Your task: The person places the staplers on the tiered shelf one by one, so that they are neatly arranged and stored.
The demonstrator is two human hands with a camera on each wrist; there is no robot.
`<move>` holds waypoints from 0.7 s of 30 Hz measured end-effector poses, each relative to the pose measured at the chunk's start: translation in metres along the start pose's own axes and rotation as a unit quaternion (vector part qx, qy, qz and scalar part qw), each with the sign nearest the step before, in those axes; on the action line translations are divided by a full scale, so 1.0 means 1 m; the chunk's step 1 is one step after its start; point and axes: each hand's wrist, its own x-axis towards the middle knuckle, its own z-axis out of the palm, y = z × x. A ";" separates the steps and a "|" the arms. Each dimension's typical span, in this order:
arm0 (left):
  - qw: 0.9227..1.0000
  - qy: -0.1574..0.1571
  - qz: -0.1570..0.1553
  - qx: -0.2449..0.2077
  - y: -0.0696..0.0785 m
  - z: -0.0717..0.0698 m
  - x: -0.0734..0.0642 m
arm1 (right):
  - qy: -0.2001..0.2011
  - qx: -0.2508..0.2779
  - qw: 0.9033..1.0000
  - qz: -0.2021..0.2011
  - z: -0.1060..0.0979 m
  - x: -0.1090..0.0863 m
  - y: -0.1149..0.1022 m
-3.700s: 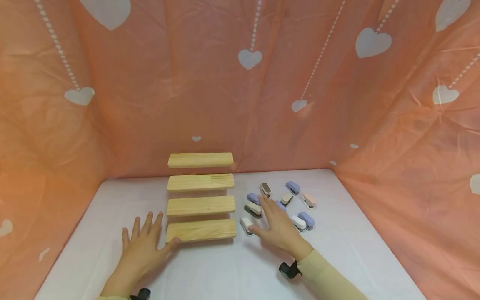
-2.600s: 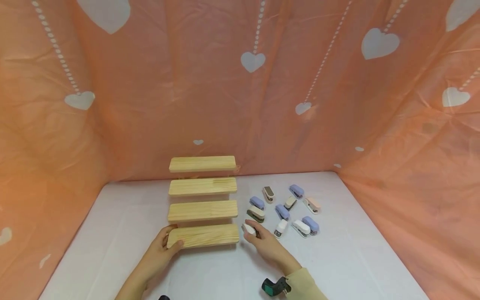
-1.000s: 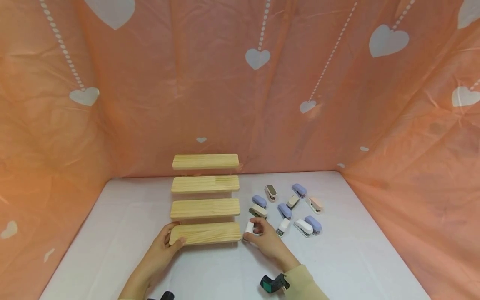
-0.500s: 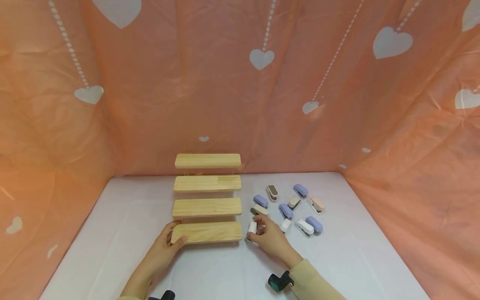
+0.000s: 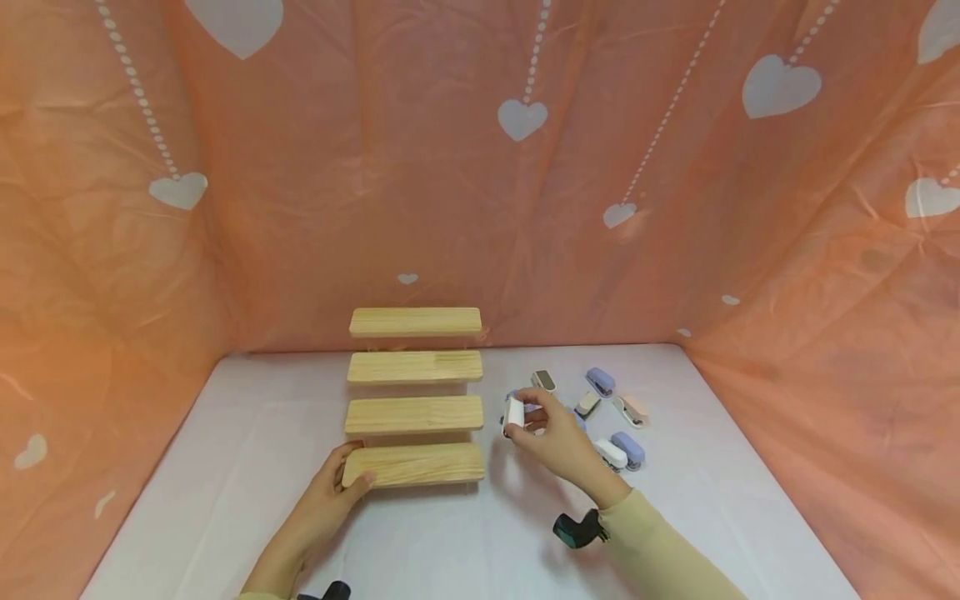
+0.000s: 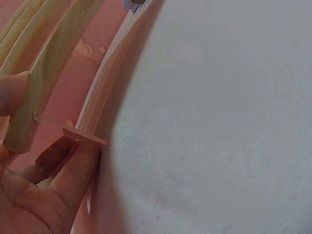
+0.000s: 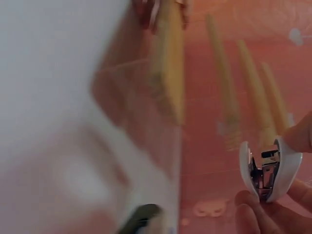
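My right hand (image 5: 561, 442) pinches a small white stapler (image 5: 515, 415) between thumb and fingers, held above the table to the right of the shelves. In the right wrist view, the stapler (image 7: 273, 170) shows its metal inside between its white halves. My left hand (image 5: 324, 493) grips the left end of the lowest board of a stepped wooden rack (image 5: 416, 464). Its thumb lies on the board (image 6: 53, 63) in the left wrist view, while other fingers reach beneath, by a clear plate. More pale wooden boards (image 5: 414, 414) rise in steps behind.
Several mini staplers lie right of the rack: lilac (image 5: 628, 450), white (image 5: 611, 454), pink (image 5: 632, 408), cream (image 5: 588, 405) and a brown-topped one (image 5: 543, 381). My right hand hides some. An orange curtain with hearts (image 5: 405, 167) surrounds the white table (image 5: 420, 550).
My right hand took hold of a white stapler, set it upright near the lowest board, and has now lifted it away from me. My left hand moved onto the lowest board and stays there.
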 end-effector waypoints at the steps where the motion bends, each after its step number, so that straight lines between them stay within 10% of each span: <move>1: 1.000 0.001 -0.004 -0.004 0.000 0.000 0.000 | 0.001 0.002 1.000 -0.006 -0.002 0.004 -0.004; 21: 1.000 -0.001 0.020 -0.013 -0.003 -0.002 -0.002 | -0.036 0.034 0.990 -0.136 0.018 0.083 -0.080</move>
